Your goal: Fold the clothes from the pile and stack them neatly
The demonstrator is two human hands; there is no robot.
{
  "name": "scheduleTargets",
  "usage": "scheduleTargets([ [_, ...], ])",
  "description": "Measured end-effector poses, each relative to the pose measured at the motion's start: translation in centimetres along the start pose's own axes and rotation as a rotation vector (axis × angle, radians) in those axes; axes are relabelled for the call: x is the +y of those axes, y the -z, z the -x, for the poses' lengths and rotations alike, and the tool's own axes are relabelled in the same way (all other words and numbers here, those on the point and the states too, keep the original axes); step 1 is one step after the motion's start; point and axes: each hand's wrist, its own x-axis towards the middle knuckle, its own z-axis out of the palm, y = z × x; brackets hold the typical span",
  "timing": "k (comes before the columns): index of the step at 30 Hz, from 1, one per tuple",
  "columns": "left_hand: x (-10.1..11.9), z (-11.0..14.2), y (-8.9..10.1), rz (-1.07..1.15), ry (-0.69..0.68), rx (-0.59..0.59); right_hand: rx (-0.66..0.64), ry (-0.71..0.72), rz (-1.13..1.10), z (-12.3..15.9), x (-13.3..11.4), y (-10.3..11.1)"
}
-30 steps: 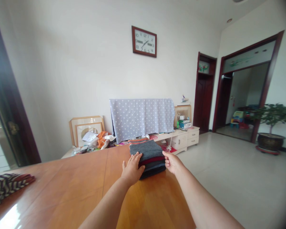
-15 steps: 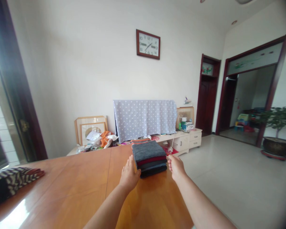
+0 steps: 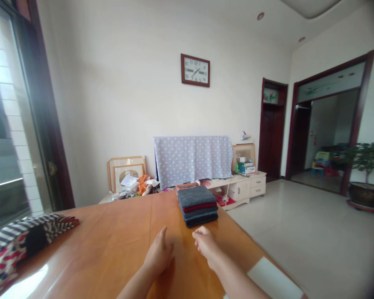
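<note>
A neat pile of folded clothes (image 3: 198, 205) rests on the wooden table (image 3: 112, 236), with grey on top, then dark red, blue and black layers. Short of the pile, my left hand (image 3: 158, 252) is held over the table with fingers stretched forward and thumb apart, holding nothing. My right hand (image 3: 205, 243) is just in front of the pile's near edge, its fingers curled in; I see nothing in them. Both hands are apart from the pile.
Patterned, striped clothes (image 3: 31, 236) lie at the table's left. A pale flat sheet (image 3: 274, 278) is near the right edge. Behind the table stand a white cabinet (image 3: 243, 191) and a dotted cloth cover (image 3: 193, 160). A potted plant (image 3: 366, 193) is on the floor at right.
Both hands have come off the sides of the pile and drawn back toward me. The pile stays on the table. The view has shifted, showing more of the striped clothes and the pale sheet.
</note>
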Motion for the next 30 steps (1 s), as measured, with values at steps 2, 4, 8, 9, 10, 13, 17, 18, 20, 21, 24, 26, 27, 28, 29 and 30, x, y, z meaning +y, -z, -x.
scheduleTargets([
  [2, -1.3, 1.3, 0.7, 0.010, 0.005, 0.004, -0.047, 0.039, 0.142, 2.1, 0.2, -1.9],
  [4, -2.5, 2.7, 1.6, 0.005, 0.029, -0.011, -0.076, 0.093, 0.298, 4.0, 0.3, -3.7],
  [8, -4.8, 5.7, 3.7, -0.011, 0.057, 0.029, -0.070, 0.207, 0.626, 7.1, 0.0, -5.8],
  [9, -5.4, 6.5, 4.3, -0.008, 0.063, 0.047, -0.067, 0.221, 0.685, 7.7, 0.0, -6.0],
  [10, -6.1, 7.3, 4.9, -0.009, 0.069, 0.061, -0.062, 0.234, 0.732, 8.3, -0.1, -6.2],
  [13, -8.4, 9.3, 6.5, -0.044, 0.086, 0.097, -0.025, 0.301, 0.821, 9.5, 0.2, -6.3],
  [17, -11.4, 11.8, 9.0, -0.078, 0.127, 0.138, 0.008, 0.424, 0.852, 10.3, 1.1, -6.5],
  [18, -11.8, 12.6, 9.7, -0.080, 0.145, 0.151, 0.019, 0.430, 0.846, 10.4, 1.4, -6.6],
  [20, -12.3, 14.3, 11.2, -0.078, 0.174, 0.184, 0.030, 0.437, 0.816, 10.6, 2.1, -6.8],
  [21, -12.4, 15.2, 11.8, -0.073, 0.192, 0.201, 0.027, 0.438, 0.802, 10.6, 2.4, -6.9],
  [24, -12.3, 17.6, 13.1, -0.036, 0.227, 0.213, -0.011, 0.443, 0.781, 10.2, 3.2, -6.9],
  [26, -12.2, 18.7, 13.3, -0.016, 0.222, 0.231, -0.052, 0.462, 0.810, 9.7, 3.6, -6.8],
  [27, -12.3, 19.0, 13.2, -0.011, 0.213, 0.244, -0.059, 0.475, 0.834, 9.5, 3.8, -6.8],
  [28, -12.4, 19.2, 13.0, -0.005, 0.210, 0.256, -0.063, 0.487, 0.855, 9.4, 3.9, -6.8],
  [29, -12.6, 19.3, 12.9, 0.005, 0.210, 0.264, -0.070, 0.496, 0.868, 9.3, 4.1, -6.8],
  [30, -12.8, 19.3, 12.7, 0.019, 0.210, 0.268, -0.070, 0.499, 0.881, 9.2, 4.2, -6.7],
])
